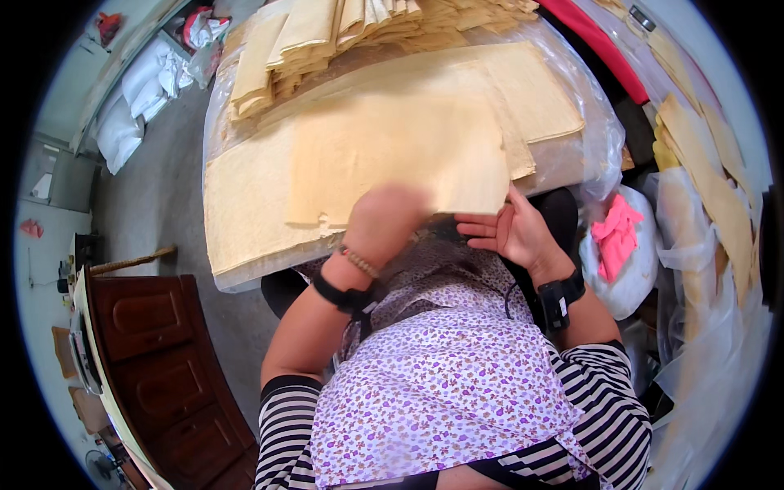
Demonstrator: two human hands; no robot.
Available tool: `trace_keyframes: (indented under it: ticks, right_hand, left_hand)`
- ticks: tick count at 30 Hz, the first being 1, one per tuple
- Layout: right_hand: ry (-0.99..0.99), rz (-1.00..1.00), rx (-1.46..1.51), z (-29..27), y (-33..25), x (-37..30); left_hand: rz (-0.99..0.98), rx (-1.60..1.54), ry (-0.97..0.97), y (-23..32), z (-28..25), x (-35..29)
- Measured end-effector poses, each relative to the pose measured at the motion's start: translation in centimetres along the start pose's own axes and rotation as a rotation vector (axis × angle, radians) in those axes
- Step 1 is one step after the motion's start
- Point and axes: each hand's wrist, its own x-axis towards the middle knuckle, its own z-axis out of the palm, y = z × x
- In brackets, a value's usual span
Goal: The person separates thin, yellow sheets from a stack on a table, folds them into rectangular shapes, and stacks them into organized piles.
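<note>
A thin, pale yellow sheet point(392, 151) with a ragged nick in its near edge lies on top of wider, similar sheets point(245, 200) on the table. Over its near edge is my left hand point(388, 212), its fingers smeared by motion, so whether they grip anything cannot be told. My right hand point(514, 233) is at the sheet's near right corner, palm turned up and fingers stretched out and apart. Its thumb is beside the sheet's right edge; whether it touches cannot be told.
Folded yellow sheets point(302, 41) are heaped along the table's far side. Clear plastic point(604, 155) covers the table's edge. To the right sits a white bag point(629, 273) with a pink cloth point(616, 233) on it. A dark wooden cabinet point(163, 351) stands at left, white sacks point(122, 135) farther back.
</note>
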Motion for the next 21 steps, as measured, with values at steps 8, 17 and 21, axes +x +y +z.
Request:
trace_keyframes:
  ticks: [8,17,21]
  right_hand:
    - [-0.276,0.07,0.337,4.6,4.7,1.5]
    - [-0.296,-0.13,0.137,8.0,3.4,0.6]
    - [-0.445,-0.311,-0.261,6.6,1.6,1.6]
  left_hand:
    - [0.028,0.012,0.201,-3.4,0.5,-8.9]
    - [-0.167,-0.429,0.442,-2.0,3.0,-7.6]
    - [-0.826,-1.035,0.319,-2.3,1.2,-7.1]
